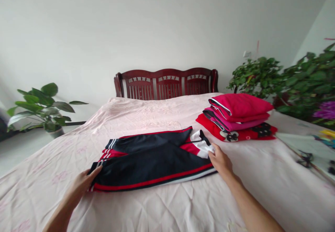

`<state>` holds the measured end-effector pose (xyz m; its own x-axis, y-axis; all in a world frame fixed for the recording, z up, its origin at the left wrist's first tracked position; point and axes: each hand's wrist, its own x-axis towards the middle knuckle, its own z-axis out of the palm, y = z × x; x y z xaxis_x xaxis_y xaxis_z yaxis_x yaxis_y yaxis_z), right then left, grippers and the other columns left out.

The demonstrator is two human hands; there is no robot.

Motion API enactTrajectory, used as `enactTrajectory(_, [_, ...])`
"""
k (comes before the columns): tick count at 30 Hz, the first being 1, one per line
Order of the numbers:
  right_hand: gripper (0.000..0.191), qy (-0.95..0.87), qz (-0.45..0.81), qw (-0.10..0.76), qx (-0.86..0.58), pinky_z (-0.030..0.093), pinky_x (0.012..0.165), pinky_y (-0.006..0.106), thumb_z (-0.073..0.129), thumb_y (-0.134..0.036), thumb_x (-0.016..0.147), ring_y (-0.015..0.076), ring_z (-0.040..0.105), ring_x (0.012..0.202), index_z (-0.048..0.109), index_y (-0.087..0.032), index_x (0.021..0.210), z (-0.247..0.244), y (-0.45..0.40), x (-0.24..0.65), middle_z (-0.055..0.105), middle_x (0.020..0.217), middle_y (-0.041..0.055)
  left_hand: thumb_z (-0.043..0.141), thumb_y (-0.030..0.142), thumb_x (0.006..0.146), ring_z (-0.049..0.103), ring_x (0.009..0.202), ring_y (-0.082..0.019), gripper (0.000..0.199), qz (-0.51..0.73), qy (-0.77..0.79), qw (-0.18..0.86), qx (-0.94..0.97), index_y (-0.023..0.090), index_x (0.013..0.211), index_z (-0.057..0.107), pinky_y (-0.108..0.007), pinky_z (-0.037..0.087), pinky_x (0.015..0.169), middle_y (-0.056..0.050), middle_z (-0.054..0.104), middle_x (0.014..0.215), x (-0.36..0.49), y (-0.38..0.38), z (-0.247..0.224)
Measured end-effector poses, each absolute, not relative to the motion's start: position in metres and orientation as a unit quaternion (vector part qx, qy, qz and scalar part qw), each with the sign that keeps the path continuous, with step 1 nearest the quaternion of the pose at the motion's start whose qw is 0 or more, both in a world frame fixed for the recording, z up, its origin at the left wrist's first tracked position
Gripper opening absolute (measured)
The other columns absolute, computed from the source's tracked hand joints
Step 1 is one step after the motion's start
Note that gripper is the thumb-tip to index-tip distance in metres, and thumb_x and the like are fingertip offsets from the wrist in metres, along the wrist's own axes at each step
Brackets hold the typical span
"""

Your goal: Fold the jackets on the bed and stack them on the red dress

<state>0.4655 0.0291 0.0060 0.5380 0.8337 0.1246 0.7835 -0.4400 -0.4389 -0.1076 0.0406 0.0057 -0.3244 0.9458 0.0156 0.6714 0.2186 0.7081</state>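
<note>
A navy track jacket [146,158] with red and white trim lies flat on the bed, its long sleeves folded across the body. Striped cuffs and hem are at its left end, and the white and dark collar is at the right. My left hand [85,179] pinches the near left corner by the striped edge, thumb on top and fingers hidden beneath. At the collar end, my right hand [220,159] grips the white shoulder cloth between thumb and fingers. Just beyond that hand stands a stack of folded red and pink clothes [239,108].
A pale pink sheet [162,211] covers the bed, with a dark red wooden headboard [167,82] at the far end. Potted plants [43,106] stand at left and leafy ones [261,76] at right. A glass-like surface [295,144] with small items borders the right side.
</note>
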Motion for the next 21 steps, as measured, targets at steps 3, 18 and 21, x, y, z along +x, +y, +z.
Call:
enactTrajectory(3, [0.055,-0.461,0.054,0.245,-0.851,0.048,0.082,0.036,0.039,-0.04,0.092,0.0299,0.068,0.103,0.047,-0.026,0.144,0.015,0.025,0.476,0.071,0.12,0.0107,0.056,0.087,0.057,0.071,0.077,-0.031,0.073,0.302,0.747,0.307,0.507,0.017,0.071,0.072,-0.034,0.052,0.063,-0.009,0.075,0.07,-0.109,0.035,0.008])
enactTrajectory(18, [0.057,-0.497,0.093,0.164,-0.847,0.048,0.083,0.041,0.033,-0.049,0.091,0.0339,0.067,0.106,0.049,-0.027,0.141,0.005,0.016,0.489,0.069,0.124,0.0124,0.058,0.067,0.074,0.073,0.088,-0.027,0.057,0.331,0.751,0.202,0.534,0.021,0.104,0.074,-0.03,0.054,0.071,-0.006,0.079,0.091,-0.111,0.026,0.002])
enactTrajectory(21, [0.057,-0.495,0.09,0.165,-0.848,0.049,0.082,0.041,0.033,-0.049,0.091,0.0342,0.067,0.105,0.05,-0.027,0.14,0.005,0.016,0.489,0.069,0.123,0.0126,0.066,0.069,0.067,0.073,0.089,-0.027,0.064,0.357,0.718,0.264,0.536,0.017,0.103,0.073,-0.03,0.055,0.072,-0.009,0.078,0.092,-0.105,0.027,0.0])
